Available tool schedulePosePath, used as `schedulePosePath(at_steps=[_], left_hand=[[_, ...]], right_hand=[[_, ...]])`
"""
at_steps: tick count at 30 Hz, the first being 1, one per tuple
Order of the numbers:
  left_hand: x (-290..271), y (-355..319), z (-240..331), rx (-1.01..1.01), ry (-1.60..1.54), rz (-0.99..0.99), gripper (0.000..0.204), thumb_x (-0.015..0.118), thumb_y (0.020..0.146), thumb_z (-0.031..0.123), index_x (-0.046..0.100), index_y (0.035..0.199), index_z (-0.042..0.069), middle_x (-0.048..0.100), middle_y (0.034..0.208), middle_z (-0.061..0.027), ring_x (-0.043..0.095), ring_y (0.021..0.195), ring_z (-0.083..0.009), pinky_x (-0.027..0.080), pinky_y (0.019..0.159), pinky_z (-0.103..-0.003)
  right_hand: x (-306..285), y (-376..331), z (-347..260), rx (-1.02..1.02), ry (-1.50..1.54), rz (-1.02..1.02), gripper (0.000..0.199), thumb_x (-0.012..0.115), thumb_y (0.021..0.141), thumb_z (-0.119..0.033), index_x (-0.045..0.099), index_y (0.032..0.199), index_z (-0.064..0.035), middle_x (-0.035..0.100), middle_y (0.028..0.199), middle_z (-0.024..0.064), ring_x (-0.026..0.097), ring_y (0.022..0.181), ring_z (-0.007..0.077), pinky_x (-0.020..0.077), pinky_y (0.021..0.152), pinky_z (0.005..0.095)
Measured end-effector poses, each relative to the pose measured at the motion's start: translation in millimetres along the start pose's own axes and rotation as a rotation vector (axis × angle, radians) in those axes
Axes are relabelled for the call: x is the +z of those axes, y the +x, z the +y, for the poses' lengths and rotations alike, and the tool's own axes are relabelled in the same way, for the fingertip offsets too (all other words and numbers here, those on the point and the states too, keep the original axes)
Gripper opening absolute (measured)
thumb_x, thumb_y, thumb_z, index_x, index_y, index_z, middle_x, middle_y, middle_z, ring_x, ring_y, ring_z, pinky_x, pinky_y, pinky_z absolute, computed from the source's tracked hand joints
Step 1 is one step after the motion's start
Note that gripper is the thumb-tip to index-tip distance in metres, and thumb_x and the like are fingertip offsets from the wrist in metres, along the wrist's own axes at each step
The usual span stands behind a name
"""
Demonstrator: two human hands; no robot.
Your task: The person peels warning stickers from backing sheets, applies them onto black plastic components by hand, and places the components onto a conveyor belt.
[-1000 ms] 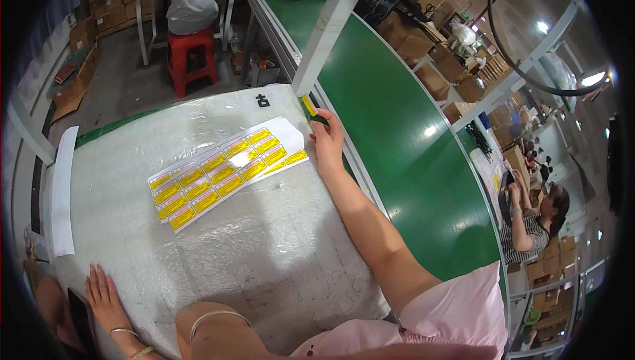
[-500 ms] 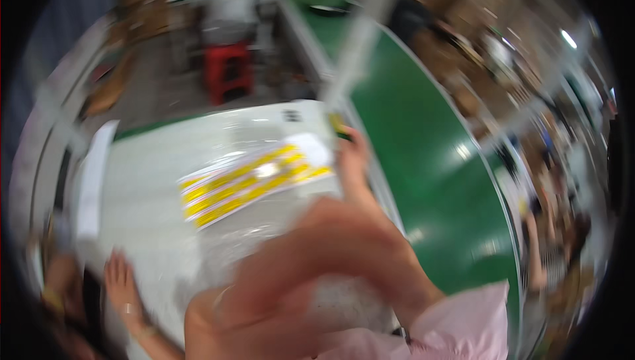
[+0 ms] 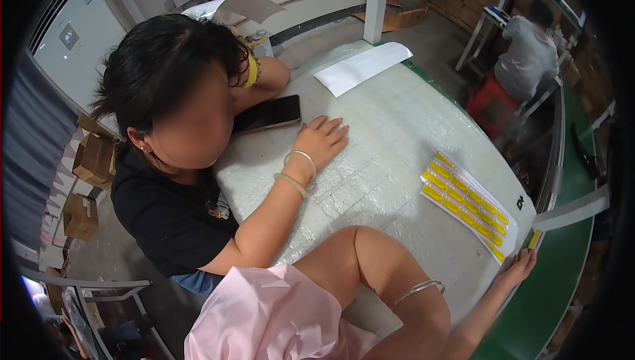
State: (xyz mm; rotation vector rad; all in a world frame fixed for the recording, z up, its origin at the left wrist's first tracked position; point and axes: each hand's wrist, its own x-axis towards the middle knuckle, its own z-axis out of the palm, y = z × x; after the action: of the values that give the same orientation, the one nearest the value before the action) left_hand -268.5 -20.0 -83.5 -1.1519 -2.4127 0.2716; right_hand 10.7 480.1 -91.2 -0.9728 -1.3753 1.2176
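My right hand point(image 3: 514, 270) rests at the right edge of the table, its fingers loosely apart. Just beyond the fingertips, beside a white post, is a small yellow piece point(image 3: 534, 239); nothing shows in the hand's grip. Near it lie white sheets with rows of yellow labels point(image 3: 467, 202), partly overlapping. My left arm is bent, its elbow over the table, with a silver bangle point(image 3: 419, 291) near the wrist. Past the bangle, my left hand point(image 3: 413, 339) runs down to the lower edge, and its fingers are hidden.
A person in black sits at the left, one hand point(image 3: 321, 143) flat on the plastic-covered table point(image 3: 397, 138). Beside that person is a phone point(image 3: 268, 115); a white sheet point(image 3: 364, 69) lies farther back. A green conveyor point(image 3: 562, 280) runs along the right. Another person sits on a red stool point(image 3: 491, 103).
My view has turned left, bringing the person in black and the phone fully into sight. The label sheets now appear farther right. My right hand stays by the table edge.
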Motion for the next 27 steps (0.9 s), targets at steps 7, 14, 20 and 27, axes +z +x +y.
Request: schedulePosePath(at_steps=[7, 14, 20, 27], left_hand=[[-25.0, 51.6, 92.3, 0.194, -0.691, 0.131, 0.053, 0.051, 0.089, 0.045, 0.043, 0.136, 0.021, 0.037, 0.146, 0.0006, 0.034, 0.134, -0.0159, 0.035, 0.103, -0.052], [-33.2, 49.6, 115.0, 0.368, -0.603, 0.036, 0.052, 0.05, 0.087, 0.054, 0.045, 0.134, 0.031, 0.034, 0.148, 0.0058, 0.029, 0.137, -0.0095, 0.034, 0.104, -0.051], [-30.7, 56.8, 110.3, 0.188, -0.885, -0.159, 0.057, 0.051, 0.087, 0.05, 0.047, 0.131, 0.015, 0.04, 0.142, -0.0028, 0.035, 0.132, -0.0191, 0.033, 0.104, -0.05], [-36.2, 47.3, 102.3, 0.234, -0.262, 0.218, 0.047, 0.055, 0.084, 0.041, 0.053, 0.118, 0.009, 0.054, 0.122, -0.0056, 0.044, 0.124, -0.023, 0.028, 0.107, -0.048]], right_hand=[[-0.4, -3.1, -14.0, -0.008, -0.02, 0.001, 0.031, 0.057, 0.089, -0.02, 0.055, 0.119, -0.0125, 0.054, 0.119, -0.0016, 0.049, 0.102, 0.0111, 0.0369, 0.087, 0.0285], [4.9, -5.8, -14.8, -0.021, -0.045, 0.006, 0.03, 0.056, 0.09, -0.02, 0.056, 0.119, -0.0126, 0.055, 0.119, -0.002, 0.049, 0.102, 0.0106, 0.0366, 0.087, 0.0278], [1.7, -4.0, -11.3, -0.028, -0.047, -0.018, 0.028, 0.055, 0.09, -0.018, 0.057, 0.118, -0.0133, 0.056, 0.118, -0.0034, 0.048, 0.099, 0.0077, 0.0361, 0.083, 0.0251], [4.5, -6.7, -11.0, -0.03, -0.029, -0.02, 0.03, 0.055, 0.09, -0.017, 0.057, 0.12, -0.0129, 0.057, 0.116, -0.0029, 0.048, 0.096, 0.0069, 0.0359, 0.082, 0.0237]])
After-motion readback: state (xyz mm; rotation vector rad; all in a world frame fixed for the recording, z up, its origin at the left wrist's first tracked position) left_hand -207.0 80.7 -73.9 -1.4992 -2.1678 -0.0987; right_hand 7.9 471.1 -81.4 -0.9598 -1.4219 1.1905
